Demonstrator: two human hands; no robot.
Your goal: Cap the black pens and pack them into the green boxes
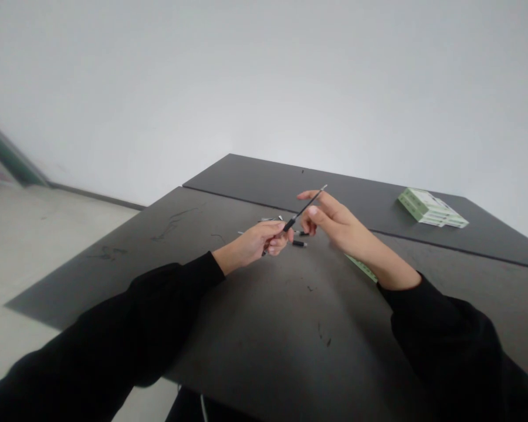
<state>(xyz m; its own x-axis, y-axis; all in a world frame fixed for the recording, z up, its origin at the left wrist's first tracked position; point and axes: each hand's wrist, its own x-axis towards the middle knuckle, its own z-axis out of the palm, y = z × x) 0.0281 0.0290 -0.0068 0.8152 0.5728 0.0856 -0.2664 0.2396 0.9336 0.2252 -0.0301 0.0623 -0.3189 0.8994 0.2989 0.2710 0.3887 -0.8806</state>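
- Pen point(289, 224), dark and slim, is held up over the table point(246, 328) near the middle of the view, tilted so that its thin rod point(310, 203) points up and to the right
- Left hand point(257, 242) pinches the dark barrel between thumb and fingers, a close hold with no gap to be seen
- Small pale parts point(270, 219) lie on the tabletop just beyond the left hand; they are too small to identify
- Black pen piece point(299, 243) lies on the table, just to the right of the left fingertips
- Right hand point(337, 224) is beside the rod, index finger extended and thumb parted from it; I see no firm hold, and cannot tell whether the thumb touches the rod
- Step in hand seems to be handling the rod at the barrel's end; the next move probably calls for a steady left pinch and fine, straight guidance from the right fingertips
- Green-edged box point(361, 268) shows partly behind the right forearm
- Stack of green-and-white boxes point(431, 206) sits farther right, well apart from both hands
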